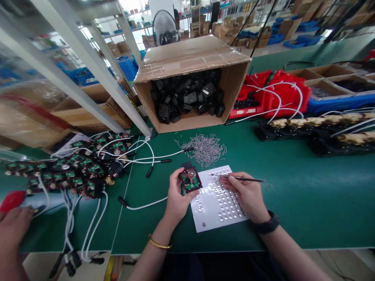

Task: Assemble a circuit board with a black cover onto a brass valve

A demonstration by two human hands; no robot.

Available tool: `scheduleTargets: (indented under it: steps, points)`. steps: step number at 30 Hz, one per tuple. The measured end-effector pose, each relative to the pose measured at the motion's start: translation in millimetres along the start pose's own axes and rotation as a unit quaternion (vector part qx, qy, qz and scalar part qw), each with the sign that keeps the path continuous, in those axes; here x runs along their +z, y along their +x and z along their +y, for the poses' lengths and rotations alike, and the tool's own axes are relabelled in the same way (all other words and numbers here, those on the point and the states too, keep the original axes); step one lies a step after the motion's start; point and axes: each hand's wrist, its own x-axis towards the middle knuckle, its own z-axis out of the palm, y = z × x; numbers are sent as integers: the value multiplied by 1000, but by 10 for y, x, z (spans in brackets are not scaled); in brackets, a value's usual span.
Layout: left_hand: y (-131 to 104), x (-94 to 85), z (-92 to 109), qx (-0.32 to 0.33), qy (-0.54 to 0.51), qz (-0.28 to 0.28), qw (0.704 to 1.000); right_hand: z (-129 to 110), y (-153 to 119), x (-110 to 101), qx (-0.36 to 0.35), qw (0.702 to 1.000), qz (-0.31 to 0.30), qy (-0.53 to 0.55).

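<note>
My left hand (pixel 176 195) grips a small black housing (pixel 190 178) with a green circuit board and red wires inside it. From that side a white cable (pixel 148 205) with a black plug runs left over the table. In my right hand (pixel 247 195) is a thin dark pair of tweezers or a similar stick-like tool (pixel 249 179), pinched between the fingers. Its tip points left, over the upper part of a white sheet (pixel 209 212). Rows of small shiny round discs (pixel 228 207) lie on that sheet, below both hands.
A pile of small screws (pixel 206 149) lies behind the sheet. Beyond stands a carton (pixel 193 58) of black housings. Wired assemblies (pixel 84 171) crowd the left, near another person's hand (pixel 14 226). At right are brass-fitted parts (pixel 316 121) and red bins (pixel 287 91).
</note>
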Motion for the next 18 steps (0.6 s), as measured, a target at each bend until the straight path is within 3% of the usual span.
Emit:
scheduleTargets:
  steps: [3, 7, 11, 18]
  points:
    - [37, 65, -112, 20, 27, -6, 999, -129, -51, 137, 55, 992, -44, 101]
    - [40, 99, -239, 40, 39, 12, 998, -202, -124, 393, 85, 982, -109, 131]
    - [15, 110, -245, 42, 60, 17, 997, -159, -144, 522, 51, 991, -77, 101]
    - [-1, 172, -122, 5, -3, 15, 1000, -104, -131, 529, 22, 997, -64, 41]
